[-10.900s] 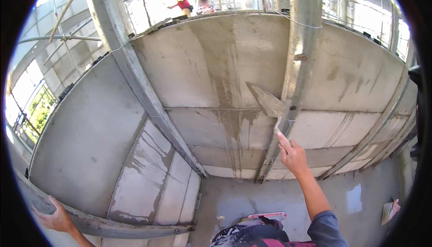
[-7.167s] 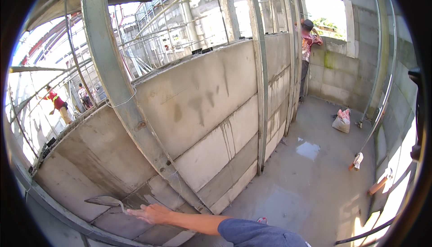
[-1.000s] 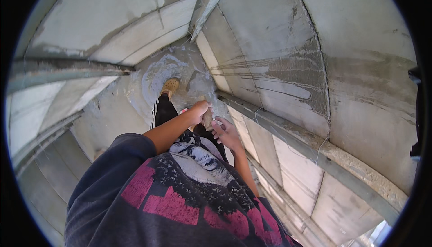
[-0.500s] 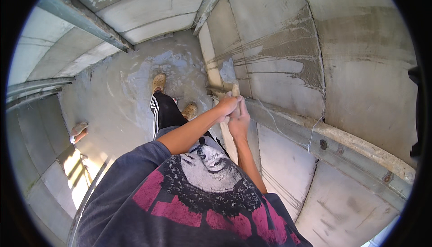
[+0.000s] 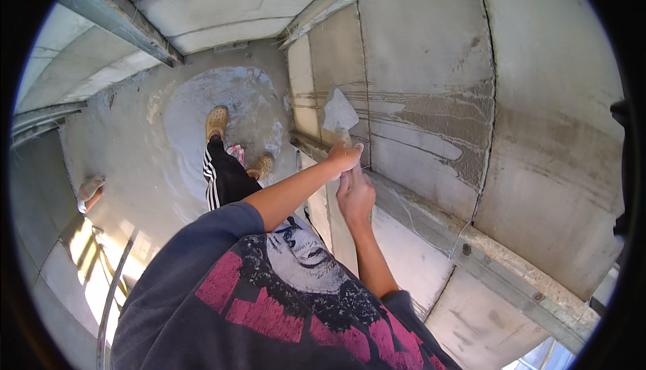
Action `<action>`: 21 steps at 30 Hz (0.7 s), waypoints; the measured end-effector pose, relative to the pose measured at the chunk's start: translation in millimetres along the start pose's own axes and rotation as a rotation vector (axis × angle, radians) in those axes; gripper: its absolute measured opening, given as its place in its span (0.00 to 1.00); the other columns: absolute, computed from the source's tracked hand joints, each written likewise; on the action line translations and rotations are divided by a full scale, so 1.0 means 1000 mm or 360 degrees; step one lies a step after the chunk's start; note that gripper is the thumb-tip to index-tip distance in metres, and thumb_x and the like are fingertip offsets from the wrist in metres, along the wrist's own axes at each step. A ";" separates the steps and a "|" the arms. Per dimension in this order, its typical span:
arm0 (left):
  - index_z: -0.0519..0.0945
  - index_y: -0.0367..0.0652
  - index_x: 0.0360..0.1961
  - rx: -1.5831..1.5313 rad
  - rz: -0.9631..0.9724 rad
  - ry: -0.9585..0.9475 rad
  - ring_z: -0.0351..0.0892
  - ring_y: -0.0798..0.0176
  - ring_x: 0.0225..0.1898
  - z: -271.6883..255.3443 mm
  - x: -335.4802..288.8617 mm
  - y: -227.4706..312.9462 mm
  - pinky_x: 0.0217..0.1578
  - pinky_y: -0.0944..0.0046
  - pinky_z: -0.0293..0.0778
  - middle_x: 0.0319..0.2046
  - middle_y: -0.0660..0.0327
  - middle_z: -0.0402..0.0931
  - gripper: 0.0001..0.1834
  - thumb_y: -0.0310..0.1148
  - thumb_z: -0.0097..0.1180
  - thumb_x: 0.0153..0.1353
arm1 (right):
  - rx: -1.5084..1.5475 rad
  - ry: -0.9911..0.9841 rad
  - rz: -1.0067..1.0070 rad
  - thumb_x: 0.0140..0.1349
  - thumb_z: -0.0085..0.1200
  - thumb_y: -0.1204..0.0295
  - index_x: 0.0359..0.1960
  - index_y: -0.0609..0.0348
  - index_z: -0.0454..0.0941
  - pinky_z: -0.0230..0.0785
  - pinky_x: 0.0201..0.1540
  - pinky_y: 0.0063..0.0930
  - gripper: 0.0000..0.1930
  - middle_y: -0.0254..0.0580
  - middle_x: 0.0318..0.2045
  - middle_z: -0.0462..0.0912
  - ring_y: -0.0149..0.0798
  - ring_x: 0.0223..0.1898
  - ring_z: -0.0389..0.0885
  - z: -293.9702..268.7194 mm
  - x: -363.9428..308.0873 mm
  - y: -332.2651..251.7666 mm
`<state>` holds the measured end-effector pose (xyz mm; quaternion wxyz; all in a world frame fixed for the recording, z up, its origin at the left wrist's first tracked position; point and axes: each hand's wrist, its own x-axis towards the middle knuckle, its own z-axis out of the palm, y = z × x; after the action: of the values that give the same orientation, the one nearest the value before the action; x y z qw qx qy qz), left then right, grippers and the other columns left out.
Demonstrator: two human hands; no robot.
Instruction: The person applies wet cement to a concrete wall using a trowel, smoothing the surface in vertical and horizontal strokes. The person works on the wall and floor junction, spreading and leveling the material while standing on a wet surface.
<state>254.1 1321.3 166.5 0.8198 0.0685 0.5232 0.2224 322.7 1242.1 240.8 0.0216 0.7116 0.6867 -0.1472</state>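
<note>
Trowel (image 5: 340,111) held up before the streaked wall (image 5: 431,53), left hand (image 5: 343,159) gripping it, right hand (image 5: 356,196) just below.
Left hand closed around the pale handle (image 5: 344,136), blade pointing away from the body; can't tell whether the blade meets the wall. Right hand folded, close up under the left; can't tell whether it grips the handle's end too. Metal post (image 5: 501,272) runs along the wall, right beside both hands. Dark wet patches and thin drips mark the wall. Person wears a dark shirt (image 5: 182,282) with pink print, black trousers (image 5: 229,171) with white side stripes and tan clogs (image 5: 216,123), standing on a wet grey floor (image 5: 138,144). Short orange pipe (image 5: 95,200) over at the left, well apart from the feet.
</note>
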 end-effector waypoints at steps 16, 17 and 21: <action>0.65 0.20 0.51 0.0460 0.0495 0.0024 0.79 0.23 0.49 0.002 0.014 -0.060 0.51 0.38 0.76 0.43 0.20 0.76 0.30 0.47 0.41 0.76 | 0.0083 -0.0015 0.0066 0.67 0.55 0.70 0.62 0.67 0.71 0.76 0.41 0.58 0.23 0.69 0.40 0.84 0.71 0.39 0.83 0.043 -0.037 0.021; 0.65 0.20 0.51 0.0475 0.0491 0.0043 0.79 0.23 0.49 -0.004 0.025 -0.062 0.51 0.38 0.76 0.43 0.20 0.76 0.29 0.46 0.42 0.76 | 0.0100 -0.0019 0.0059 0.67 0.54 0.71 0.60 0.67 0.73 0.76 0.41 0.58 0.21 0.70 0.39 0.83 0.72 0.38 0.83 0.053 -0.034 0.020; 0.66 0.21 0.50 0.0691 0.0550 0.0165 0.78 0.21 0.50 -0.018 0.044 -0.044 0.53 0.37 0.75 0.45 0.20 0.75 0.28 0.45 0.43 0.75 | 0.0178 -0.0177 0.0202 0.67 0.53 0.72 0.55 0.68 0.77 0.77 0.42 0.57 0.17 0.69 0.34 0.83 0.70 0.37 0.83 0.062 -0.009 0.011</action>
<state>266.9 1299.3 106.6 0.7080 0.3193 0.5803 0.2448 321.7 1218.7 181.4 0.0294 0.7446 0.6286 -0.2228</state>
